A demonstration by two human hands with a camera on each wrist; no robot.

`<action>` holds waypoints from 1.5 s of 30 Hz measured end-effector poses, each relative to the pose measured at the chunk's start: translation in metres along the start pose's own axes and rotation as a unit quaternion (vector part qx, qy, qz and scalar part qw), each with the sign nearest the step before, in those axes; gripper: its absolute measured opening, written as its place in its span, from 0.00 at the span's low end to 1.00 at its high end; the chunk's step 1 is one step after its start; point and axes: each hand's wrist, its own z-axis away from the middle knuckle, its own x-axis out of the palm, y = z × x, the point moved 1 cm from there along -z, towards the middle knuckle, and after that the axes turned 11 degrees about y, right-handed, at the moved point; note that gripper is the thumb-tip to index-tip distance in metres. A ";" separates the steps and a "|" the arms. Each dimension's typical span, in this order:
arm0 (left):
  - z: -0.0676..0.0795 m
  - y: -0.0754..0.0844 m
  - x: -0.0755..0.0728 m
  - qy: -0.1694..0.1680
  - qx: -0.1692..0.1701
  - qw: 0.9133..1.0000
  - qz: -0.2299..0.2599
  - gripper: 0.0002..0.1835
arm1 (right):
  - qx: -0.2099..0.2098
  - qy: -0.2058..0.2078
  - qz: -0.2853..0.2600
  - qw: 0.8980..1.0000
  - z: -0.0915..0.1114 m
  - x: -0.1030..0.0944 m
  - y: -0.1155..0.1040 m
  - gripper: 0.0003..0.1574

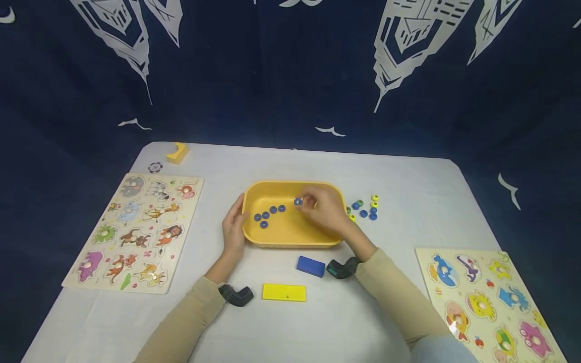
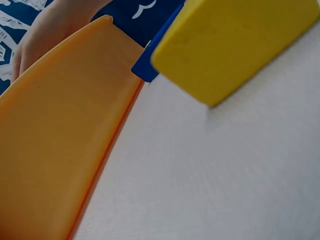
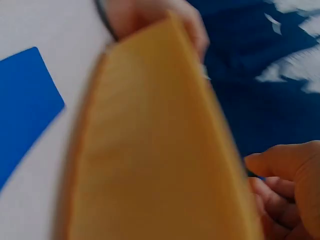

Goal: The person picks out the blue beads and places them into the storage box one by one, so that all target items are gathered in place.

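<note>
A yellow tray (image 1: 290, 241) stands mid-table, with several blue ring-shaped beads (image 1: 265, 215) lying in its left half. My left hand (image 1: 233, 229) holds the tray's left rim, the thumb over the edge and the fingers along the outer side. Over the right part of the tray, my right hand (image 1: 324, 209) pinches one blue bead (image 1: 298, 201) between thumb and fingertips. In the right wrist view the tray's wall (image 3: 145, 140) covers much of the picture, and only a sliver of that bead shows at the fingertips.
Loose blue, green and yellow beads (image 1: 373, 210) lie just right of the tray. In front are a blue block (image 1: 310, 266) and a yellow block (image 1: 284, 292). Animal puzzle boards lie left (image 1: 154, 282) and right (image 1: 436, 297). A yellow arch block (image 1: 177, 153) and a chip (image 1: 155, 167) sit back left.
</note>
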 end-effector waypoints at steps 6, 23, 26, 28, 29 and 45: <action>0.001 -0.001 0.001 -0.004 -0.003 1.000 0.003 0.26 | -0.007 -0.126 0.072 0.989 -0.011 0.042 -0.013 0.10; 0.001 0.001 0.003 0.012 -0.020 1.000 -0.009 0.26 | -0.036 -0.038 0.031 0.998 0.005 0.030 -0.017 0.12; 0.000 0.002 0.002 0.012 -0.015 1.000 -0.017 0.27 | -0.047 0.036 -0.008 0.998 0.014 0.009 -0.009 0.13; 0.000 0.002 0.002 0.011 -0.012 1.000 -0.018 0.27 | -0.050 0.085 -0.015 0.995 0.022 -0.005 0.000 0.14; 0.000 0.002 0.002 0.010 -0.011 1.000 -0.019 0.27 | -0.051 0.109 -0.017 0.993 0.026 -0.012 0.005 0.14; 0.001 0.002 0.002 0.006 -0.008 1.000 -0.017 0.27 | 0.193 0.289 0.112 0.931 0.091 -0.069 0.115 0.20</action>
